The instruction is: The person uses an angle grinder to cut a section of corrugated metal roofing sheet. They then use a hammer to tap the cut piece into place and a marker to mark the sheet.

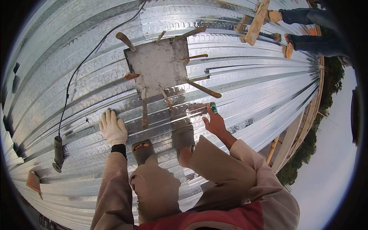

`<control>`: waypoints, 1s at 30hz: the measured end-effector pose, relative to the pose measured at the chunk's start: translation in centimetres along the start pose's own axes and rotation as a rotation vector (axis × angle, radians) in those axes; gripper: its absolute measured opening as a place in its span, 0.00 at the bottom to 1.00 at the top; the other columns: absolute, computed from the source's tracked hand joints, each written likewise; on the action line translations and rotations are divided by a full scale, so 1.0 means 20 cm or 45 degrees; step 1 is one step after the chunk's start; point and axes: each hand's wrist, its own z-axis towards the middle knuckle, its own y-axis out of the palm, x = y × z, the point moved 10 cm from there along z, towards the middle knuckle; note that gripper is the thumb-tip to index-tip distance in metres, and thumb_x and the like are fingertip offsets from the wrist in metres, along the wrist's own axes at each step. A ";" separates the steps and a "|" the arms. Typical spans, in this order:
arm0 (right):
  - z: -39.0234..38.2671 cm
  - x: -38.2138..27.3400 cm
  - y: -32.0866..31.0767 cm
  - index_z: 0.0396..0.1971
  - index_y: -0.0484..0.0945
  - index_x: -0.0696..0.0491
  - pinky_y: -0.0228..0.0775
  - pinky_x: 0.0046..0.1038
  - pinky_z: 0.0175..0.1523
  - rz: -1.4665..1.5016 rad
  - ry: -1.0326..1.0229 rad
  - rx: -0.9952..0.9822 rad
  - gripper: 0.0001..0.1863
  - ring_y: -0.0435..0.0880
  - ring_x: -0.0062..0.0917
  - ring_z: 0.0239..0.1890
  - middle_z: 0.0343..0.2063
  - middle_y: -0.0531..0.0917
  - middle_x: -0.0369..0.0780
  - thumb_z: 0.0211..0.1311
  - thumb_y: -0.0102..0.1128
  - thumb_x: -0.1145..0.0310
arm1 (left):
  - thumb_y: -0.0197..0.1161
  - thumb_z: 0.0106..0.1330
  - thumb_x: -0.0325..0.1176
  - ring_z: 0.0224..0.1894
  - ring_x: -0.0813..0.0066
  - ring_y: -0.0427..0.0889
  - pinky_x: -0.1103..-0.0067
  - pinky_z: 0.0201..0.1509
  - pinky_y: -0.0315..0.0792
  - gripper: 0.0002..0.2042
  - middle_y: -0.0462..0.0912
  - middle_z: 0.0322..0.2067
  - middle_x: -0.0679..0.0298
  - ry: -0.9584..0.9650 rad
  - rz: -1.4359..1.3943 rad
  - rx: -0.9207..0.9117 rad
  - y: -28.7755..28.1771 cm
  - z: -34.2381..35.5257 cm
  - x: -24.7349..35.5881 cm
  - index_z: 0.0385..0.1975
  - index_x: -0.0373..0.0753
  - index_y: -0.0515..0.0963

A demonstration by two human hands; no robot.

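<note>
My left hand point(114, 128), in a white knit glove, lies flat with its fingers spread on the ribbed sheet-metal decking point(165, 115). My right hand point(215, 123) is bare and reaches down to the decking, its thumb apart from the index finger. A small green and dark thing point(214, 108) shows at its fingertips, too small to name. Just ahead of both hands, a square concrete column top point(159, 65) comes up through the decking, with several rusty rebar ends point(205, 89) sticking out around it. My sandalled feet point(143, 151) stand between my hands.
A dark angle grinder point(58, 154) lies at the left on its black cord point(78, 69). Beyond it rests a brown block point(34, 181). A wooden plank point(257, 23) and another person's legs point(314, 44) are at the upper right. The decking ends at a right-hand edge point(306, 126).
</note>
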 end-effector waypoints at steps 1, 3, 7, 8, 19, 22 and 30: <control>0.04 0.00 0.00 0.84 0.54 0.53 0.82 0.56 0.50 -0.047 0.013 -0.031 0.47 0.88 0.62 0.43 0.43 0.87 0.64 0.73 0.66 0.53 | 0.57 0.73 0.40 0.71 0.39 0.72 0.48 0.75 0.62 0.24 0.77 0.70 0.48 -0.003 0.004 0.018 0.00 0.00 0.00 0.64 0.34 0.78; 0.10 -0.04 -0.04 0.84 0.54 0.52 0.82 0.55 0.51 -0.119 0.081 -0.165 0.46 0.89 0.59 0.43 0.43 0.87 0.62 0.73 0.64 0.54 | 0.57 0.73 0.40 0.70 0.40 0.73 0.48 0.75 0.63 0.22 0.78 0.69 0.49 -0.013 -0.014 0.053 0.01 0.03 0.00 0.62 0.35 0.80; 0.12 -0.02 -0.03 0.83 0.55 0.52 0.83 0.52 0.53 -0.116 0.112 -0.151 0.46 0.89 0.56 0.47 0.42 0.86 0.62 0.73 0.63 0.52 | 0.56 0.73 0.40 0.69 0.43 0.74 0.49 0.74 0.64 0.21 0.79 0.69 0.50 0.021 -0.057 0.093 0.02 0.03 0.00 0.60 0.36 0.81; 0.12 -0.01 -0.01 0.83 0.55 0.53 0.82 0.52 0.55 -0.076 0.108 -0.113 0.46 0.89 0.56 0.48 0.43 0.86 0.63 0.73 0.63 0.51 | 0.56 0.73 0.40 0.69 0.43 0.75 0.49 0.74 0.64 0.21 0.79 0.69 0.50 0.027 -0.055 0.111 0.03 0.03 -0.01 0.60 0.36 0.82; -0.04 0.13 -0.07 0.84 0.50 0.56 0.77 0.54 0.64 0.103 0.121 0.083 0.47 0.85 0.60 0.58 0.54 0.86 0.63 0.74 0.63 0.57 | 0.61 0.72 0.47 0.71 0.54 0.74 0.55 0.73 0.65 0.21 0.78 0.72 0.58 -0.024 -0.124 0.055 0.27 0.15 -0.15 0.59 0.44 0.83; -0.19 0.29 0.00 0.82 0.56 0.58 0.78 0.53 0.62 0.091 0.218 0.112 0.43 0.86 0.59 0.56 0.52 0.87 0.62 0.74 0.62 0.56 | 0.61 0.73 0.47 0.72 0.52 0.74 0.55 0.74 0.64 0.22 0.78 0.72 0.56 0.008 -0.140 0.066 0.38 0.05 -0.17 0.61 0.44 0.82; -0.29 0.15 0.12 0.81 0.60 0.56 0.75 0.50 0.69 0.261 0.321 0.128 0.41 0.82 0.54 0.66 0.65 0.81 0.58 0.74 0.61 0.55 | 0.44 0.83 0.57 0.85 0.36 0.49 0.44 0.86 0.40 0.40 0.55 0.82 0.38 -0.469 -0.039 -0.209 -0.01 -0.12 -0.80 0.82 0.29 0.56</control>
